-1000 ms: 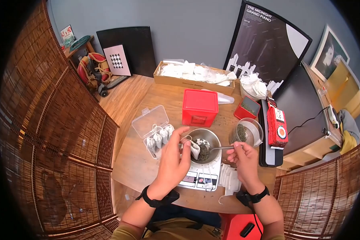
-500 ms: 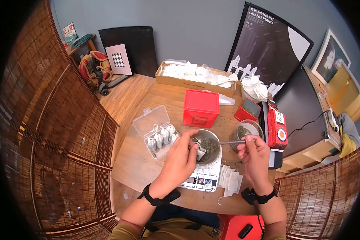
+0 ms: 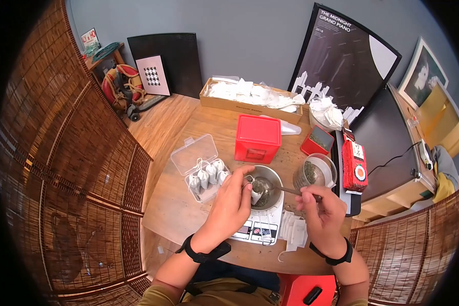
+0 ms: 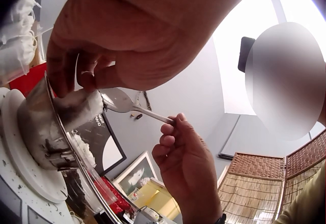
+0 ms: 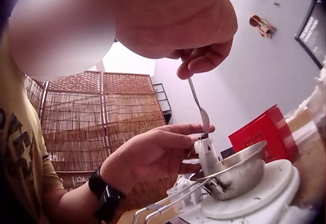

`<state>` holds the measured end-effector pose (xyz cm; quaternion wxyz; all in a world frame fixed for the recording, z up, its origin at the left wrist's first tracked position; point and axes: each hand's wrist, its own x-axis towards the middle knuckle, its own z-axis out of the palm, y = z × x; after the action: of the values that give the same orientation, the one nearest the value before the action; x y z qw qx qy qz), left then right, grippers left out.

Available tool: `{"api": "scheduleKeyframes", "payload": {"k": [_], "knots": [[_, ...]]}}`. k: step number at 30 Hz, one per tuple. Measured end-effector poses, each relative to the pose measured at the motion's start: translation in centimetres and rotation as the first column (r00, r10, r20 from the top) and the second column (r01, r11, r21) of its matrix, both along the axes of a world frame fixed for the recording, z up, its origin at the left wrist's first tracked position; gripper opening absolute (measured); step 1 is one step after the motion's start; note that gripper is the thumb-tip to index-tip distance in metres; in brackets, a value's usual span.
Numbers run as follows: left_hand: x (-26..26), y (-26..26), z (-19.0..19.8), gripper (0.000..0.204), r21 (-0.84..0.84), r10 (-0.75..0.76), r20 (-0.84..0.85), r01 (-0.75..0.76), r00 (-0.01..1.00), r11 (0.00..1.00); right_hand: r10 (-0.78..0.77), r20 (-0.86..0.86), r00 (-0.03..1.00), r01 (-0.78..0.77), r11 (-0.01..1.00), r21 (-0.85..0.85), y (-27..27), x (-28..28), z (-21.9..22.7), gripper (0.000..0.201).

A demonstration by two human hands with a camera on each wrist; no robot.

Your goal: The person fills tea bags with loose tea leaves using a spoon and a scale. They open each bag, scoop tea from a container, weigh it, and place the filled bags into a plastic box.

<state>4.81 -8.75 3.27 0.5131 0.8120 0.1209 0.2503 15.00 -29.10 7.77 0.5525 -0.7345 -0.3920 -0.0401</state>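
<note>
Our left hand [image 3: 229, 204] pinched a small white bag [image 5: 206, 155] between thumb and fingers, its mouth facing up and its lower end just inside the metal bowl [image 5: 242, 178]. Our right hand [image 3: 324, 209] held the spoon [image 4: 119, 101] by its handle in a narrow grip, and the spoon's tip met the bag's mouth beside the left fingers. Below those fingers lay loose dried leaves [image 3: 264, 187], the bowl standing on a scale [image 3: 270, 224]. To fill the bag well, we judged it best to hold the mouth wide, tip the spoon steeply and tap lightly (any spill would likely drop back into the bowl). Leaves caught at the rim, we thought, could hinder closing. Left of the left fingers, on the surface [image 3: 160, 214], filled bags [image 3: 204, 177] stood in a clear box [image 3: 193, 148]; flat bags [image 3: 292, 229] lay nearer the right fingers.
</note>
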Motion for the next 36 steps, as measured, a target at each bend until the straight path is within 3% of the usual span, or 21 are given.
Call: {"api": "scheduleKeyframes", "payload": {"k": [2, 7, 9, 11, 12, 14, 18, 21, 23, 24, 26, 32, 36], "knots": [[-0.1, 0.1, -0.1, 0.035, 0.013, 0.006, 0.000, -0.006, 1.000, 1.000, 0.030, 0.091, 0.995, -0.029, 0.999, -0.022, -0.1, -0.2, 0.1, 0.007], [-0.1, 0.1, -0.1, 0.035, 0.035, 0.016, 0.003, -0.016, 1.000, 0.999, 0.042, 0.086, 0.995, -0.041, 0.999, -0.019, -0.3, -0.4, 0.0, 0.006], [-0.1, 0.1, -0.5, 0.034, 0.136, 0.087, 0.087, -0.099, 0.992, 0.986, 0.057, 0.093, 0.994, -0.053, 0.998, -0.044, -0.3, -0.3, -0.2, 0.006], [-0.2, 0.0, 0.0, 0.034, 0.101, 0.123, 0.120, -0.136, 0.985, 0.986, -0.065, -0.113, 0.992, 0.073, 0.994, 0.077, -0.3, 0.0, -0.9, 0.008], [-0.2, 0.0, 0.1, 0.034, 0.066, 0.162, 0.150, -0.173, 0.975, 0.983, -0.068, -0.114, 0.991, 0.077, 0.994, 0.077, -0.2, 0.5, -1.2, 0.008], [-0.2, -0.1, 0.2, 0.034, 0.025, 0.145, 0.137, -0.150, 0.980, 0.988, -0.034, -0.058, 0.998, 0.026, 0.990, -0.136, -0.2, 1.4, -1.6, 0.011], [-0.2, 0.0, 0.4, 0.033, -0.002, 0.153, 0.104, -0.154, 0.983, 0.988, -0.029, 0.005, 1.000, 0.029, 0.982, -0.186, -0.3, 1.8, -3.0, 0.014], [-0.3, 0.0, 0.4, 0.033, -0.041, 0.140, 0.088, -0.137, 0.986, 0.990, -0.088, -0.151, 0.985, 0.061, 0.983, -0.174, -0.4, 2.0, -4.1, 0.015], [-0.3, 0.1, 0.0, 0.033, -0.040, 0.141, 0.095, -0.138, 0.985, 0.990, -0.057, -0.506, 0.860, 0.037, 0.998, -0.050, -0.2, 2.5, -5.7, 0.020], [-0.2, 0.1, -0.1, 0.032, -0.038, 0.143, 0.102, -0.140, 0.984, 0.989, -0.059, -0.506, 0.861, 0.038, 0.998, -0.050, 0.0, 2.9, -6.7, 0.020], [-0.2, -0.1, 0.3, 0.033, -0.050, 0.145, 0.090, -0.141, 0.985, 0.989, 0.036, -0.687, 0.725, -0.006, 0.999, 0.047, 0.2, 3.3, -8.3, 0.023], [-0.6, 0.2, -0.1, 0.034, -0.161, 0.133, 0.055, -0.123, 0.990, 0.979, 0.058, -0.824, 0.564, 0.098, 0.986, 0.136, -0.1, 3.4, -9.1, 0.023], [-0.5, 0.0, 0.2, 0.035, -0.260, 0.130, 0.050, -0.113, 0.990, 0.959, 0.080, -0.838, 0.539, 0.134, 0.975, 0.179, -0.6, 3.6, -9.1, 0.023]]}}
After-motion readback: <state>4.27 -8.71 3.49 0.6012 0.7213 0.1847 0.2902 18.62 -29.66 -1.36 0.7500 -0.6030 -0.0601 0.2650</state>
